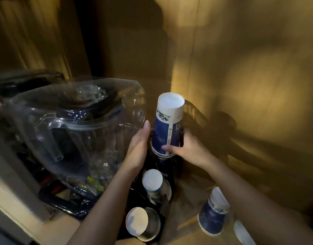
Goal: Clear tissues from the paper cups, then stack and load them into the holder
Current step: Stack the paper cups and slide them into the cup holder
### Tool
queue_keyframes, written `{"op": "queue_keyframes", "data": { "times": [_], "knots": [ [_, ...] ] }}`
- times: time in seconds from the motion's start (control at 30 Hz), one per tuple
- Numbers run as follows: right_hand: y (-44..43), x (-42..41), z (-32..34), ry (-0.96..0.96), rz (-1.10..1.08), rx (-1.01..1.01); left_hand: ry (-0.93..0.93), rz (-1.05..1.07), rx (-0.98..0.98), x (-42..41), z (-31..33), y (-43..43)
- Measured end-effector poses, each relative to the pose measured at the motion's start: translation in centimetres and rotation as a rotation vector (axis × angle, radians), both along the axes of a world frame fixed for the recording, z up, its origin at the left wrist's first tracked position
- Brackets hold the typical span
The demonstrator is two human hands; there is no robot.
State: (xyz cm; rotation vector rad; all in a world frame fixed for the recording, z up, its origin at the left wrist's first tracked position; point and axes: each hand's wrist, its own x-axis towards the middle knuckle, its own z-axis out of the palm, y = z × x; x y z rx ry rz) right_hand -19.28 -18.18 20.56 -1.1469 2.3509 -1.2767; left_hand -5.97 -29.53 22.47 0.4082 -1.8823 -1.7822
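Nearest my view, both forearms reach forward from the bottom edge toward a dim corner of yellow-lit wall (249, 76). Low between them sits an upside-down cup (136, 221) inside a shiny metal ring of the dark holder (153, 232), and just beyond it a second inverted cup (152, 181) stands in the next ring. To the right, apart from the holder, a blue-and-white stack of inverted cups (213, 212) rests on the brown worktop (187, 191), with something white at the frame edge beside it that I cannot make out.

Further in, I see the tall cup stack (167, 124), also upside down, white base uppermost, several rims showing at its bottom. It stands over the far end of the holder; I cannot tell whether it rests in a ring. My left hand (139, 147) lies flat against its left side, fingers extended, an open grip pressing rather than wrapping. My right hand (189, 147) is closed around the lower right of the stack, thumb across the front near the rims.

Left of the hands, a large clear plastic jug (78, 124) with a lid fills the frame, blurred.
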Motion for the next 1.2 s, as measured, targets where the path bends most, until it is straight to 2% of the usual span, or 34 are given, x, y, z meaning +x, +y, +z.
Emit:
{"op": "queue_keyframes", "data": {
  "times": [0.23,0.3,0.43,0.6,0.73,0.87,0.93,1.03,1.2],
  "knots": [
    [-1.1,-0.5,-1.8,0.069,-0.020,0.070,-0.122,0.178,-0.053,-1.5,-2.4,0.4],
    [-1.3,-0.3,-2.2,0.097,0.004,0.087,-0.189,0.225,-0.189,-1.8,-3.1,0.2],
    [-1.5,-0.3,-2.4,0.126,0.015,0.107,-0.415,0.245,-0.687,-2.7,-4.4,0.6],
    [-1.3,-0.3,-1.9,0.166,0.035,0.144,-0.414,0.297,-0.880,-2.8,-5.3,1.0],
    [0.3,-0.6,-1.6,0.261,-0.022,0.116,-0.372,0.295,-0.838,-2.5,-4.9,1.2],
    [4.1,-1.6,-1.5,0.206,-0.118,0.007,-0.192,0.409,-0.762,-2.4,-3.3,3.1],
    [6.3,-2.0,-2.0,0.197,-0.167,0.013,-0.095,0.398,-0.734,-2.7,-2.7,5.1],
    [9.6,-2.5,-3.1,0.165,-0.288,0.055,-0.015,0.273,-0.714,-3.7,-2.8,8.3],
    [14.5,-2.7,-4.9,0.043,-0.389,0.072,-0.083,-0.013,-0.630,-5.7,-5.7,12.7]
  ]
}}
